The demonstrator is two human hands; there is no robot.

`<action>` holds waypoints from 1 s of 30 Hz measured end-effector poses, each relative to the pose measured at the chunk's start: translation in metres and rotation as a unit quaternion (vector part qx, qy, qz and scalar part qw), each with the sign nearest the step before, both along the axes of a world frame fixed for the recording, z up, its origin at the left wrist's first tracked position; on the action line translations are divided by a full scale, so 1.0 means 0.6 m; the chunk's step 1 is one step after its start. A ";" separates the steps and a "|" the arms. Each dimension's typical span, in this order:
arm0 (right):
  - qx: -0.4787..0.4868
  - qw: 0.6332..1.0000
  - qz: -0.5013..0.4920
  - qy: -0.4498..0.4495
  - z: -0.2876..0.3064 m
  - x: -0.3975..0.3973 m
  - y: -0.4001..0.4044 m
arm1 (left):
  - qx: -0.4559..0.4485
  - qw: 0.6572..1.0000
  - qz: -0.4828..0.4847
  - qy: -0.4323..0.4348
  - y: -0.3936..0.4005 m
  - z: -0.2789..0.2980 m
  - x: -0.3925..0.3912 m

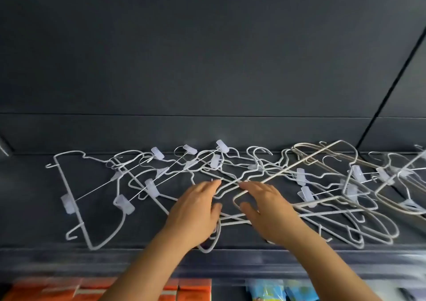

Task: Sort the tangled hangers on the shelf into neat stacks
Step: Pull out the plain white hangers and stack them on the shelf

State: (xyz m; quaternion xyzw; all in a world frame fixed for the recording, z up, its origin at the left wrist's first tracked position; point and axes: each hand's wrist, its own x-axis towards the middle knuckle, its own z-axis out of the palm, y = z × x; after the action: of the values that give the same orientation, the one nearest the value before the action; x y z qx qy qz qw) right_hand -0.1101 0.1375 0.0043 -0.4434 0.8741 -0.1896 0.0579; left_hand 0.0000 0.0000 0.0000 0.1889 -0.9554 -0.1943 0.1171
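Note:
A tangle of white wire hangers [161, 176] with clear plastic clips spreads across the dark shelf [30, 199] from left to right. Beige wire hangers [322, 153] lie mixed in at the right. My left hand [196, 213] rests flat on the middle of the pile, fingers spread over the wires. Beside it, my right hand [269, 210] also lies on the pile, its thumb hooked under the rounded corner of a white hanger [237, 197]. Whether either hand grips a wire firmly cannot be told.
The shelf has a dark back wall [207, 58] and a front lip [69, 261]. Below the lip sit orange packages [57, 289] at the left and blue packets [267, 291] at the right. A bare strip of shelf lies at the far left.

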 end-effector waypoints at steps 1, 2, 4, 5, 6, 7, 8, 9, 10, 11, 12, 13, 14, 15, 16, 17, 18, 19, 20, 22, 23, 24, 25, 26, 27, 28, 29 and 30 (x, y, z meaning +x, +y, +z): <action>-0.003 1.000 -0.005 0.000 -0.003 -0.010 -0.001 | -0.003 1.000 -0.007 -0.010 -0.001 -0.002 -0.011; -0.006 1.000 -0.013 -0.004 -0.008 -0.020 -0.001 | -0.003 1.000 -0.007 -0.012 -0.002 -0.007 -0.022; 0.010 1.000 -0.026 -0.012 -0.018 -0.038 -0.002 | -0.008 0.999 -0.011 -0.036 -0.003 -0.013 -0.041; 0.019 0.999 -0.030 -0.016 -0.028 -0.046 -0.002 | -0.010 0.999 -0.010 -0.048 -0.004 -0.017 -0.051; 0.029 0.999 -0.030 -0.023 -0.036 -0.049 -0.001 | -0.011 0.998 -0.008 -0.057 -0.004 -0.023 -0.057; 0.034 0.999 -0.026 -0.029 -0.044 -0.055 0.001 | -0.015 0.998 -0.006 -0.063 -0.006 -0.028 -0.063; 0.035 0.999 -0.022 -0.031 -0.046 -0.057 0.002 | -0.018 0.998 -0.005 -0.065 -0.007 -0.029 -0.069; 0.029 0.999 -0.021 -0.038 -0.052 -0.062 0.003 | -0.018 0.998 -0.006 -0.063 -0.005 -0.032 -0.076; 0.021 0.999 -0.025 -0.043 -0.053 -0.064 0.004 | -0.017 0.998 -0.009 -0.061 -0.001 -0.034 -0.083; 0.006 0.999 -0.028 -0.046 -0.055 -0.068 0.004 | -0.012 0.998 -0.015 -0.056 0.004 -0.035 -0.088; -0.006 0.998 -0.034 -0.049 -0.055 -0.071 0.005 | -0.004 0.998 -0.022 -0.056 0.011 -0.036 -0.096; -0.018 0.998 -0.041 -0.050 -0.056 -0.075 0.006 | 0.001 0.998 -0.028 -0.052 0.017 -0.038 -0.105; -0.025 0.997 -0.047 -0.050 -0.056 -0.079 0.009 | 0.003 0.998 -0.032 -0.051 0.023 -0.041 -0.114; -0.029 0.997 -0.052 -0.052 -0.057 -0.084 0.012 | 0.004 0.998 -0.033 -0.048 0.030 -0.042 -0.122; -0.030 0.996 -0.054 -0.056 -0.059 -0.087 0.016 | 0.007 0.998 -0.028 -0.050 0.036 -0.044 -0.131; -0.030 0.996 -0.057 -0.059 -0.062 -0.091 0.021 | 0.007 0.999 -0.021 -0.049 0.042 -0.044 -0.138; -0.025 0.996 -0.062 -0.059 -0.064 -0.094 0.026 | 0.011 0.999 -0.009 -0.052 0.047 -0.044 -0.144; -0.017 0.996 -0.070 -0.056 -0.066 -0.097 0.031 | 0.017 0.999 0.003 -0.048 0.050 -0.045 -0.150; -0.010 0.996 -0.078 -0.049 -0.066 -0.099 0.038 | 0.024 0.999 0.013 -0.044 0.050 -0.047 -0.154; -0.007 0.995 -0.094 -0.020 -0.068 -0.102 0.052 | 0.041 0.999 0.022 -0.029 0.049 -0.051 -0.159; -0.012 0.994 -0.104 -0.003 -0.068 -0.104 0.058 | 0.057 0.998 0.026 -0.016 0.047 -0.052 -0.160; -0.017 0.993 -0.118 0.011 -0.068 -0.104 0.065 | 0.082 0.996 0.032 -0.005 0.044 -0.053 -0.161; -0.020 0.990 -0.137 0.022 -0.068 -0.104 0.071 | 0.105 0.994 0.036 0.006 0.043 -0.052 -0.161; -0.024 0.987 -0.158 0.030 -0.067 -0.103 0.078 | 0.121 0.992 0.039 0.016 0.042 -0.050 -0.162; -0.032 0.983 -0.178 0.040 -0.066 -0.102 0.083 | 0.128 0.991 0.039 0.026 0.041 -0.048 -0.163; -0.039 0.978 -0.200 0.050 -0.063 -0.101 0.089 | 0.134 0.990 0.037 0.035 0.041 -0.046 -0.165; -0.045 0.973 -0.221 0.059 -0.060 -0.100 0.094 | 0.141 0.988 0.035 0.046 0.041 -0.042 -0.166; -0.050 0.967 -0.240 0.069 -0.057 -0.100 0.098 | 0.150 0.986 0.034 0.057 0.041 -0.039 -0.166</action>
State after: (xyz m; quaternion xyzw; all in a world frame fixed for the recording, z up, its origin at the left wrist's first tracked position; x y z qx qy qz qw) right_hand -0.1699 0.1966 -0.0298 -0.2351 0.9461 -0.2106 -0.0724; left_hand -0.0997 0.0246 -0.0232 0.2255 -0.9002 -0.3414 0.1489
